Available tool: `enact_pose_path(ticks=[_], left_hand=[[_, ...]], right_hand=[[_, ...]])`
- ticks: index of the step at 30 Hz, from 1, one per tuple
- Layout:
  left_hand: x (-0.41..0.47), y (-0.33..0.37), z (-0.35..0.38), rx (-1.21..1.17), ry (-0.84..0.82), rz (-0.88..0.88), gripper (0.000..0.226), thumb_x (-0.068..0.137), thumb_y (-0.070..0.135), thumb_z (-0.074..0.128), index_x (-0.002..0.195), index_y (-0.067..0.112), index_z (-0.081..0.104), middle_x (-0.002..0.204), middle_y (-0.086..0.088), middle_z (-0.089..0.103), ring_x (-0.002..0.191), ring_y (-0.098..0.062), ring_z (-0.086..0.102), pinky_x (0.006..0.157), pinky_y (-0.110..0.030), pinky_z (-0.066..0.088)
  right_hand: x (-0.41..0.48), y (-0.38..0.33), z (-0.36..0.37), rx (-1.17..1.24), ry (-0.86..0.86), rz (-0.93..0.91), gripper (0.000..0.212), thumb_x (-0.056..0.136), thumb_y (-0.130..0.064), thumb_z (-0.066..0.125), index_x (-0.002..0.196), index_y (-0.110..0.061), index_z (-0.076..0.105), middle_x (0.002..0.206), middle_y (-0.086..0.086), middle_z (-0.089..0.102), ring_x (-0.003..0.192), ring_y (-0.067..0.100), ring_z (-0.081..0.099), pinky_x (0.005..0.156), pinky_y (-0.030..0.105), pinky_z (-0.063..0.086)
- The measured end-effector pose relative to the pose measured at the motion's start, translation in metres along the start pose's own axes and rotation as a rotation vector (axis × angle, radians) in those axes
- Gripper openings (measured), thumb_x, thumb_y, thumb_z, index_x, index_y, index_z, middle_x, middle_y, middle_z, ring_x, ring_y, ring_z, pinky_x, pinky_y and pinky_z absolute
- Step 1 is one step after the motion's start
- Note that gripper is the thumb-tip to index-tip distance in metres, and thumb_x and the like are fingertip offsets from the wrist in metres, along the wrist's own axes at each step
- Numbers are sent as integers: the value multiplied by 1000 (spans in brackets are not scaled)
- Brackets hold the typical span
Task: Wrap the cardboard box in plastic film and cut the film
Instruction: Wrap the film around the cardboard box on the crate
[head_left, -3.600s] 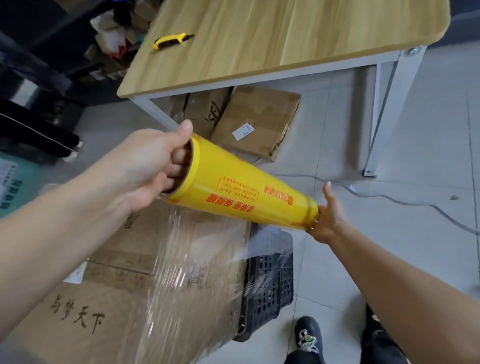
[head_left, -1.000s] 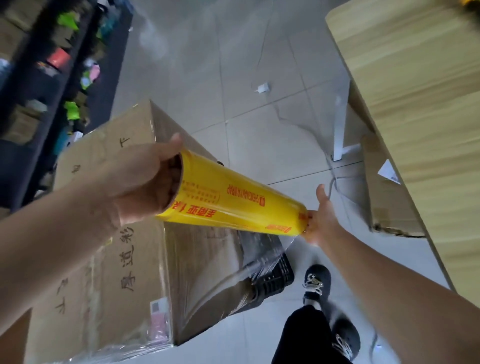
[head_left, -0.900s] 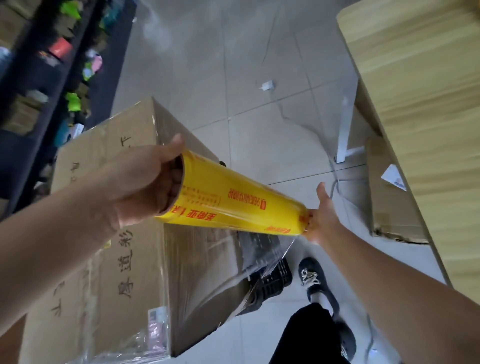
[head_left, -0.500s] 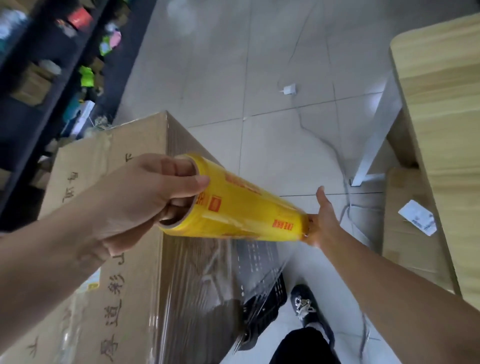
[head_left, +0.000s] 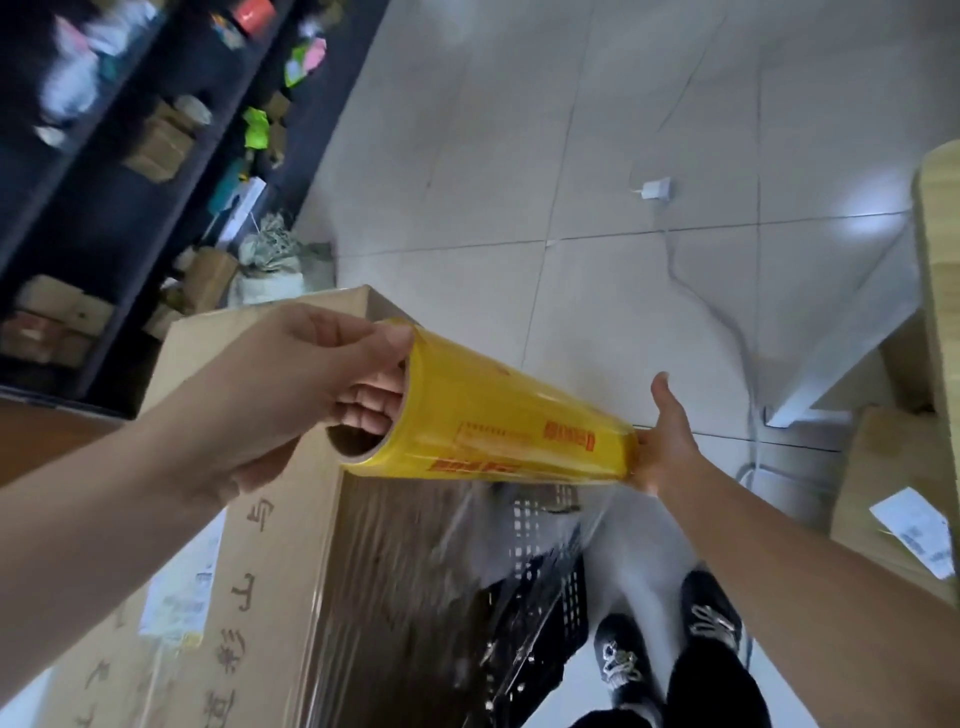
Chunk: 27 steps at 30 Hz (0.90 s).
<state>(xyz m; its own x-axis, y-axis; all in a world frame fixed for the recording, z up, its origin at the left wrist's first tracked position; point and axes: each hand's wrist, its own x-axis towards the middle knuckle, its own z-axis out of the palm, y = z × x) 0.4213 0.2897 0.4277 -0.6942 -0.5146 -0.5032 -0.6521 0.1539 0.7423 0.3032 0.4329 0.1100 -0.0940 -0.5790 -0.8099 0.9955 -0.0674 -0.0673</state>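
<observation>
The fingertips of the left hand are hidden inside the core of the film roll. The fingers of the right hand are concealed behind its far end. The cardboard box is cut off at the lower left. The shelf goods at upper left are blurred, and the roll's print cannot be read.

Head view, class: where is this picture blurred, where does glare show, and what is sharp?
Head view: motion blur smears the dark shelving at upper left and the clear plastic film over the brown cardboard box; glare patches whiten the pale floor tiles at right; the yellow film roll, left hand and right hand are fairly sharp.
</observation>
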Motion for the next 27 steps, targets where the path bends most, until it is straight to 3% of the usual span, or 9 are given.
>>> enact_pose_path(ticks=[4, 8, 11, 13, 15, 18, 21, 24, 27], left_hand=[[20, 18, 0, 88, 40, -17, 45, 66, 30, 64, 82, -12, 66, 71, -21, 64, 55, -20, 58, 51, -22, 49], [33, 24, -10, 164, 48, -72, 26, 57, 18, 83, 64, 1, 65, 57, -9, 59, 49, -14, 53, 46, -19, 46], [42, 23, -21, 138, 115, -95, 19, 55, 11, 84, 63, 3, 68, 57, -8, 59, 49, -14, 54, 48, -20, 47], [47, 24, -28, 75, 138, -101, 22, 56, 26, 85, 64, 9, 74, 60, -8, 67, 51, -14, 61, 49, -20, 51], [51, 24, -31, 20, 127, -119, 46, 49, 44, 89, 73, 6, 76, 66, -11, 71, 53, -16, 65, 51, -23, 53], [55, 22, -35, -151, 97, -228, 45, 67, 38, 69, 85, -3, 69, 70, -15, 70, 54, -21, 62, 56, -29, 49], [56, 23, -35, -189, 47, -220, 28, 72, 29, 63, 71, 3, 72, 65, -15, 69, 51, -19, 62, 48, -23, 50], [56, 26, -33, -144, 55, -147, 27, 68, 31, 63, 59, 8, 74, 59, -13, 68, 48, -17, 62, 46, -20, 50], [65, 34, -28, -86, 65, -57, 30, 64, 36, 62, 58, 9, 75, 59, -12, 70, 51, -15, 63, 48, -20, 50]], right_hand=[[15, -9, 16, -15, -12, 34, 107, 57, -89, 53, 125, -6, 57, 117, 23, 64, 101, 46, 64, 86, 61, 49], [23, -20, 30, -52, 43, 36, 108, 62, -88, 50, 129, -4, 52, 113, 23, 64, 95, 42, 66, 71, 54, 56], [21, -34, 42, -66, 31, 37, 107, 68, -86, 45, 135, -2, 43, 103, 21, 64, 92, 38, 65, 66, 49, 53], [21, -44, 49, -81, 32, 37, 102, 73, -84, 41, 136, -4, 41, 97, 19, 64, 87, 35, 64, 65, 49, 50], [21, -49, 56, -77, 43, 46, 100, 74, -83, 41, 137, -5, 40, 98, 19, 62, 89, 35, 63, 66, 50, 49], [23, -51, 65, -106, 49, 69, 105, 72, -84, 43, 139, -3, 39, 102, 20, 61, 95, 38, 62, 70, 51, 51], [28, -56, 75, -202, 62, 49, 97, 75, -83, 38, 129, -3, 43, 95, 16, 61, 85, 35, 62, 61, 46, 52], [41, -57, 81, -316, 121, 56, 98, 76, -85, 32, 117, 2, 50, 87, 13, 63, 71, 27, 63, 45, 30, 51], [58, -62, 93, -389, 91, 116, 114, 67, -92, 33, 125, 5, 49, 107, 15, 67, 82, 25, 67, 53, 29, 53]])
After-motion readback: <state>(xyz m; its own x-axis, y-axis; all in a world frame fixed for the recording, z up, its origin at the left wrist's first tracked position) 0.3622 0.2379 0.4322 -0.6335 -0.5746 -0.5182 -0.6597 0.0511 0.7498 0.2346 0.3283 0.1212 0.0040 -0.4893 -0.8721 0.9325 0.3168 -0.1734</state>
